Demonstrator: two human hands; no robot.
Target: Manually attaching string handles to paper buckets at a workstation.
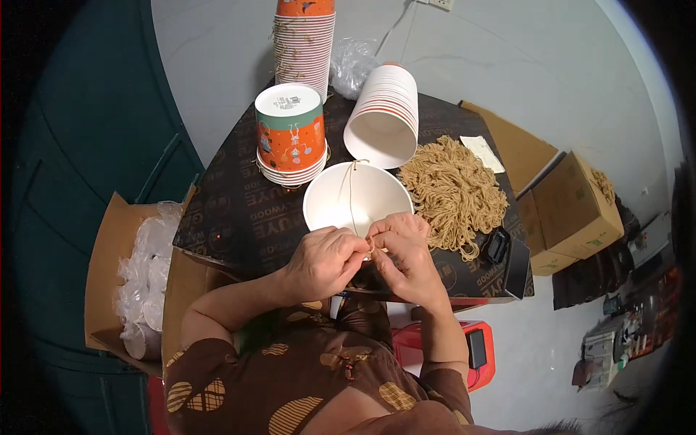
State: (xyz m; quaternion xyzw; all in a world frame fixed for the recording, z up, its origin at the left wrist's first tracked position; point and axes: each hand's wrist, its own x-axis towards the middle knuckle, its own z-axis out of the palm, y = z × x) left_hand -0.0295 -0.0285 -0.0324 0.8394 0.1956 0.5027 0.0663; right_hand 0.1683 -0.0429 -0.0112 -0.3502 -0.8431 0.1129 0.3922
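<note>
A white paper bucket (324,199) faces me with its open mouth at the table's near edge. A thin tan cord (351,194) is tied at its far rim and runs across the mouth to the near rim. There my left hand (325,259) and my right hand (407,259) meet, fingertips pinched together on the cord's end. The fingers hide the near rim and the exact shape of the cord there. Right of the bucket, beside my right hand, lies a heap of tan cords (457,192).
Upside-down orange buckets (290,141), a tall bucket stack (304,47) and a tilted white stack (380,134) stand on the dark table (225,210). A black phone-like object (516,268) sits at its right edge. Cardboard boxes (573,210) and a red stool (484,337) flank it.
</note>
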